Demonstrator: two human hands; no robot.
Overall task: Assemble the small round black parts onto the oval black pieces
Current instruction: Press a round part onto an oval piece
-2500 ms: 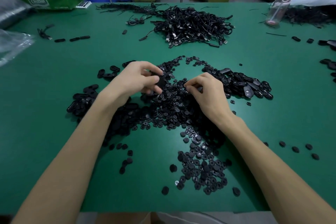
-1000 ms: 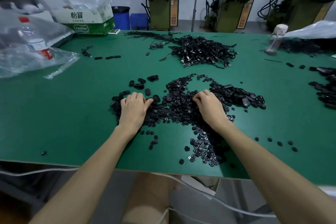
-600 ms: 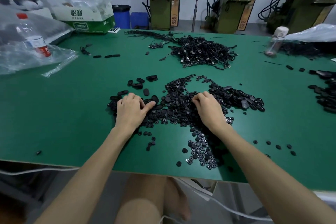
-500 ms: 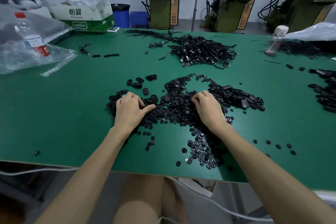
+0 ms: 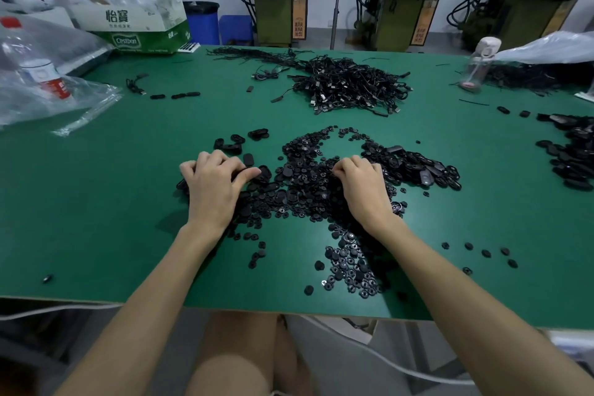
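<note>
Resting knuckles-up on the green counter [image 5: 96,202], both hands sit in a wide spread of black parts. The left hand [image 5: 213,191] lies on the left edge of the spread with its fingers curled under and the thumb stretched toward the middle; whether its grip is clamped on a piece cannot be told, as the fingertips are hidden. The right hand [image 5: 363,190] is curled the same way at the centre-right, its fingertips buried among the parts, so its grip cannot be judged either.

The small round black parts [image 5: 308,177] fill the space between the hands and trail toward the near edge in a second patch [image 5: 350,267]. The oval black pieces [image 5: 421,170] are heaped just right of the right hand, with a few more [image 5: 238,143] loose beyond the left hand. Farther back lies a tangle of black cables [image 5: 350,87]. A clear plastic bag [image 5: 64,96] holding a bottle [image 5: 41,74] sits at the far left, beside a cardboard box [image 5: 135,29].
</note>
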